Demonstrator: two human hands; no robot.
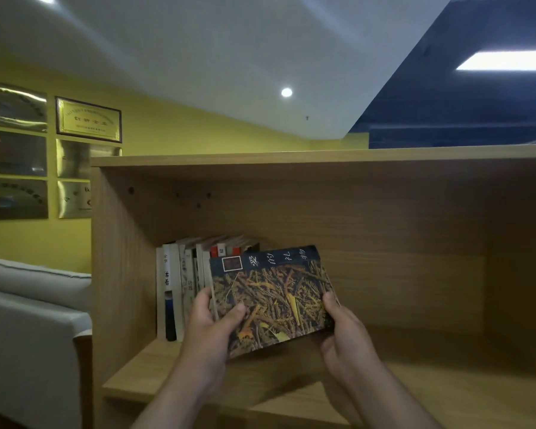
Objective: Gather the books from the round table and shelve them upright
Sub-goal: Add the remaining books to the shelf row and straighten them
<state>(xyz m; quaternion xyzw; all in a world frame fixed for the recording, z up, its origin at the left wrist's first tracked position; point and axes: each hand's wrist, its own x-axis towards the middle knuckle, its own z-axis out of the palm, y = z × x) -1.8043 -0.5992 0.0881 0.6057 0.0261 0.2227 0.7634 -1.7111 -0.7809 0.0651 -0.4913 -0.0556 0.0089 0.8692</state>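
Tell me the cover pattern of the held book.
Head view: book shows tangled orange-brown twigs under a dark blue band.

Grey sofa (28, 320), framed wall plaques (89, 119)

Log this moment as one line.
stage: shelving; left hand: grips dark leaf-patterned paperback book; right hand: grips it; pose: tilted by upright books; place: wooden bookshelf

I held the book (270, 300) tilted, cover toward me, inside the wooden shelf (415, 382) opening. My L hand (209, 328) gripped its left edge w/ thumb on the cover; my R hand (344, 331) gripped the right edge. Upright books (180, 289) stood just behind, at shelf's left end.
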